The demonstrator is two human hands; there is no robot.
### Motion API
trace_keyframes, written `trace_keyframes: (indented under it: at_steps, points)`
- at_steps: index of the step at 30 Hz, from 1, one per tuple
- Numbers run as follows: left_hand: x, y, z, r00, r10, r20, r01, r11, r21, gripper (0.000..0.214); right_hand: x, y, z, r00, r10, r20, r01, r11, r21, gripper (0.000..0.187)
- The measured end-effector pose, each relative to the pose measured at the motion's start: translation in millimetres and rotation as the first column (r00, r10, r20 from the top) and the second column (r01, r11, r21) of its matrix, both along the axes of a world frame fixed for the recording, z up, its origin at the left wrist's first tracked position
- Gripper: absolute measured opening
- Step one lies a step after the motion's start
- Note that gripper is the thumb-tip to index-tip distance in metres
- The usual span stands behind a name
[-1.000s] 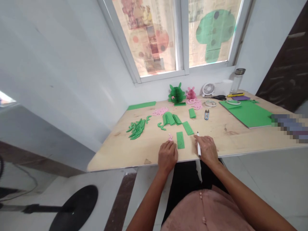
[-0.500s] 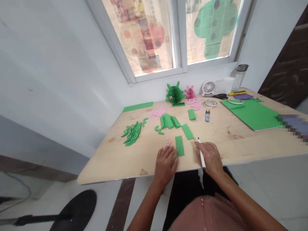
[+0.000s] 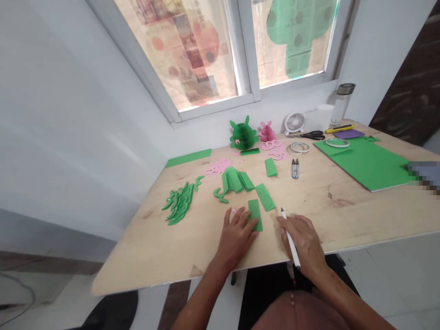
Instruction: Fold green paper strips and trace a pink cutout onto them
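Observation:
My left hand (image 3: 237, 233) lies palm down with its fingers spread on the wooden table. Its fingertips mostly cover a small pink paper piece (image 3: 234, 211), and one or two fingers rest on a green paper rectangle (image 3: 255, 213). A white pen (image 3: 292, 247) is in my right hand (image 3: 304, 240), its dark tip pointing away from me just above the tabletop. Another green rectangle (image 3: 266, 197) lies beyond the pen tip. Further back are several folded green papers (image 3: 235, 180) and a curved green cutout (image 3: 220, 195).
Stacked green cutouts (image 3: 179, 204) lie to the left, pink cutouts (image 3: 219, 166) behind. Small snips (image 3: 295, 168), tape rolls (image 3: 298, 147) and black scissors (image 3: 312, 135) are to the right, near a large green sheet (image 3: 364, 162). Paper figures (image 3: 244, 135) and a fan (image 3: 294, 123) stand at the back wall.
My left hand has slid forward over the pink piece and onto the edge of the green rectangle. My right hand still holds the pen. The view has shifted slightly.

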State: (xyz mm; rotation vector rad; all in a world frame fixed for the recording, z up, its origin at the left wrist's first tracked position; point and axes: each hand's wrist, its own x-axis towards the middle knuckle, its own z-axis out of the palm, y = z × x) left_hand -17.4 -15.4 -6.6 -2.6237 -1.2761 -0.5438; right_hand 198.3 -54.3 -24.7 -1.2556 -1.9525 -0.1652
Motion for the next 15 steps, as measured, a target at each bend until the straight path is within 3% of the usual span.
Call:
trace_keyframes:
  at_steps: [6, 12, 15]
  points:
    - [5.0, 7.8, -4.4, 0.999, -0.021, 0.031, 0.019, 0.998, 0.067, 0.013, 1.3, 1.2, -4.7, 1.000, 0.015, -0.011, -0.016, 1.000, -0.020, 0.028]
    - [6.0, 10.0, -7.9, 0.994, -0.074, 0.076, 0.061, 0.984, 0.165, 0.020, 1.3, 1.7, -4.6, 0.999, 0.019, -0.026, -0.019, 1.000, -0.023, 0.031]
    - [7.0, 11.4, -7.7, 0.989, -0.051, 0.141, 0.025, 0.984, 0.177, 0.022, 0.8, 1.8, -3.8, 1.000, 0.016, -0.026, -0.016, 1.000, -0.005, 0.034]
